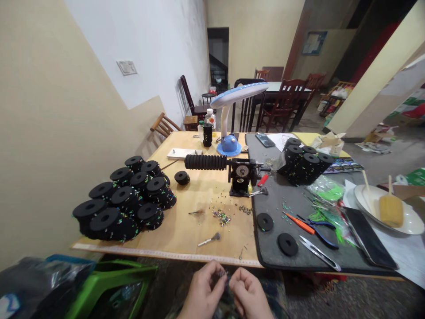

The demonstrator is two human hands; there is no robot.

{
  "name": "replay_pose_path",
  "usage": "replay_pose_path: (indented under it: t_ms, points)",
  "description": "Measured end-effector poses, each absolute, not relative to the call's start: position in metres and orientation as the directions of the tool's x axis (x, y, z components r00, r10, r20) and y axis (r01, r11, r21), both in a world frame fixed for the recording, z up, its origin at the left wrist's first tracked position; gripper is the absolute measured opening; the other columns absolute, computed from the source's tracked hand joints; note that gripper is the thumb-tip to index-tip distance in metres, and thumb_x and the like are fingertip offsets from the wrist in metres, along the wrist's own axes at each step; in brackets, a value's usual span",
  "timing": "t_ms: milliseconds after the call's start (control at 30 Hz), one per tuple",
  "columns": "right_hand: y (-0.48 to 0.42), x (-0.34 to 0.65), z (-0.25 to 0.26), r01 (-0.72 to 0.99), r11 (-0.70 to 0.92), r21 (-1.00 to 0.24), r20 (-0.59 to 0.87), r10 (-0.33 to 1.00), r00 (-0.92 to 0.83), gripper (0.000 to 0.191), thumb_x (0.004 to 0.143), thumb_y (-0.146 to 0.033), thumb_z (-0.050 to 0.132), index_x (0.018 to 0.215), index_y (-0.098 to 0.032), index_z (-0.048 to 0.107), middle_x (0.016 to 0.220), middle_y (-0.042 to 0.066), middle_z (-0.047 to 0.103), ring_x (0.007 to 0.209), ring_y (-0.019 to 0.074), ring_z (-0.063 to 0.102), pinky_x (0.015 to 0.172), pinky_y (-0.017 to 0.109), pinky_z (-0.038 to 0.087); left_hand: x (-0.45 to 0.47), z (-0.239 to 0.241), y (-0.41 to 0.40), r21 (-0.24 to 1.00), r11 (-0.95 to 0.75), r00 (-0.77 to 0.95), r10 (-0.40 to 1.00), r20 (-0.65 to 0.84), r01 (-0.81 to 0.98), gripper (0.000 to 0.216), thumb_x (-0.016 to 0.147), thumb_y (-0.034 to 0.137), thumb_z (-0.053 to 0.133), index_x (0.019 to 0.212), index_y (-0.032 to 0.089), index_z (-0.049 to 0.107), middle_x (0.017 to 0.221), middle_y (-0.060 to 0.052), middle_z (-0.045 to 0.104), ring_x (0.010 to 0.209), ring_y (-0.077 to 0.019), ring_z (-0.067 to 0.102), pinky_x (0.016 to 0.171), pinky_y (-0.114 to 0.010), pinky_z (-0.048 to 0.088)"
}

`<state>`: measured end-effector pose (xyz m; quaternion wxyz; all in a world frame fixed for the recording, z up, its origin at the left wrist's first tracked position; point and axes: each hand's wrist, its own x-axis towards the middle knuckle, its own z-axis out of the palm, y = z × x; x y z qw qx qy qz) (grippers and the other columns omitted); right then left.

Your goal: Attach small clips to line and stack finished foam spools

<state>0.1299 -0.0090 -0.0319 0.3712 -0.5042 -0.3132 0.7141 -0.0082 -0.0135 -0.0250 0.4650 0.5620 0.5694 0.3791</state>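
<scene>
My left hand (206, 290) is held just off the table's front edge, thumb and forefinger pinched on something tiny and dark that I cannot make out. Close beside it, my right hand (249, 292) has its fingers curled together; whatever they hold is hidden. On the wood ahead lie a small brush with a white handle (207, 240), a little heap of coloured beads (222, 217) and a small feathery piece (197, 212). Behind them stands a black winding device (241, 172) with a row of black foam discs (206, 162) on its shaft.
Stacks of black foam spools (114, 199) fill the table's left side. More black spools (303, 161) stand on the grey mat (275, 248) at right, with orange-and-blue pliers (315, 228), tweezers (319, 253) and a phone (368, 237). A blue lamp (229, 144) stands behind.
</scene>
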Motion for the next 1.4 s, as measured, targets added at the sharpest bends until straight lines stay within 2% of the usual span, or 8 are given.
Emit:
replay_pose_path:
  t_ms: [433, 667, 867, 1033, 1233, 1400]
  points:
    - [-0.008, 0.133, -0.042, -0.257, -0.519, -0.815, -0.464, 0.851, -0.248, 0.042, 0.067, -0.054, 0.07, 0.058, -0.022, 0.045, 0.028, -0.016, 0.031, 0.026, 0.0017, 0.015, 0.031, 0.016, 0.007, -0.009, -0.014, -0.013, 0.887, -0.034, 0.113, 0.993, -0.02, 0.46, 0.013, 0.084, 0.018, 0.054, 0.072, 0.019, 0.058, 0.066, -0.001, 0.059, 0.06, -0.0154, 0.055, 0.057, -0.022, 0.039]
    - [-0.009, 0.133, -0.05, -0.28, -0.49, -0.826, -0.442, 0.87, -0.219, 0.049, 0.067, -0.065, 0.068, 0.065, -0.021, 0.046, 0.03, -0.016, 0.031, 0.027, 0.0028, 0.017, 0.031, 0.016, 0.009, -0.011, -0.008, -0.013, 0.815, -0.131, 0.175, 0.984, 0.038, 0.565, 0.013, 0.084, 0.017, 0.053, 0.074, 0.02, 0.06, 0.066, -0.002, 0.059, 0.061, -0.0165, 0.055, 0.057, -0.023, 0.038]
    - [-0.009, 0.134, -0.046, -0.216, -0.463, -0.86, -0.418, 0.88, -0.224, 0.056, 0.065, -0.074, 0.064, 0.07, -0.022, 0.046, 0.032, -0.015, 0.036, 0.027, 0.0031, 0.02, 0.03, 0.015, 0.014, -0.012, -0.01, -0.014, 0.834, -0.148, 0.179, 0.982, 0.061, 0.531, 0.015, 0.086, 0.021, 0.052, 0.074, 0.021, 0.061, 0.066, -0.002, 0.059, 0.06, -0.0169, 0.054, 0.057, -0.024, 0.036]
    - [-0.007, 0.136, -0.037, -0.177, -0.432, -0.885, -0.393, 0.894, -0.215, 0.056, 0.066, -0.075, 0.062, 0.073, -0.022, 0.047, 0.032, -0.015, 0.037, 0.027, 0.0039, 0.021, 0.03, 0.015, 0.015, -0.011, -0.012, -0.014, 0.833, -0.153, 0.196, 0.979, 0.054, 0.532, 0.017, 0.087, 0.022, 0.051, 0.073, 0.022, 0.061, 0.067, -0.002, 0.059, 0.06, -0.0168, 0.053, 0.056, -0.025, 0.035]
    - [-0.007, 0.136, -0.043, -0.215, -0.415, -0.884, -0.373, 0.904, -0.209, 0.055, 0.067, -0.073, 0.064, 0.071, -0.021, 0.047, 0.031, -0.015, 0.035, 0.027, 0.0037, 0.021, 0.031, 0.015, 0.012, -0.009, -0.009, -0.014, 0.815, -0.162, 0.218, 0.975, 0.046, 0.556, 0.016, 0.087, 0.02, 0.051, 0.073, 0.021, 0.06, 0.066, -0.002, 0.058, 0.057, -0.0156, 0.051, 0.055, -0.024, 0.034]
    - [-0.007, 0.137, -0.05, -0.309, -0.434, -0.846, -0.393, 0.9, -0.186, 0.051, 0.068, -0.067, 0.069, 0.07, -0.021, 0.048, 0.033, -0.016, 0.032, 0.029, 0.0032, 0.017, 0.032, 0.016, 0.009, -0.006, -0.007, -0.013, 0.853, -0.098, 0.199, 0.98, -0.007, 0.512, 0.016, 0.086, 0.022, 0.052, 0.072, 0.02, 0.059, 0.065, -0.001, 0.056, 0.059, -0.0154, 0.05, 0.055, -0.023, 0.035]
